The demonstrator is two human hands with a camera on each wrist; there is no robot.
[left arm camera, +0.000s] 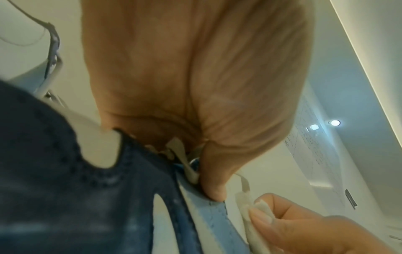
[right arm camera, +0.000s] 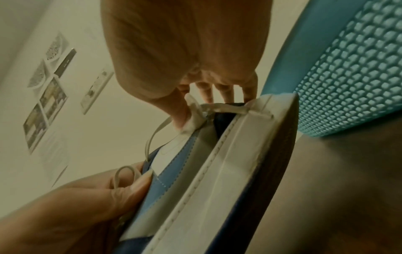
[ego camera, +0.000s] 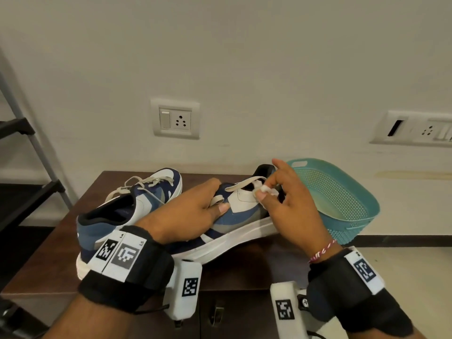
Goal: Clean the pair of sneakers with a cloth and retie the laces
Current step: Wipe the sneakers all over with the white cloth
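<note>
Both wrists carry black straps with printed markers. From there the left hand [ego camera: 193, 211] grips the near sneaker [ego camera: 234, 216] across its middle, thumb pressing a loop of lace [ego camera: 216, 199] to the blue side. Its partner, the right hand [ego camera: 288, 206], pinches a small white cloth [ego camera: 265, 190] against the white panel by the collar (other fingers spread). That sneaker lies tilted on the dark wooden cabinet [ego camera: 244, 270]; the second sneaker [ego camera: 146, 192] sits just behind, laces loose. Beside them leans a teal basket [ego camera: 342, 199].
</note>
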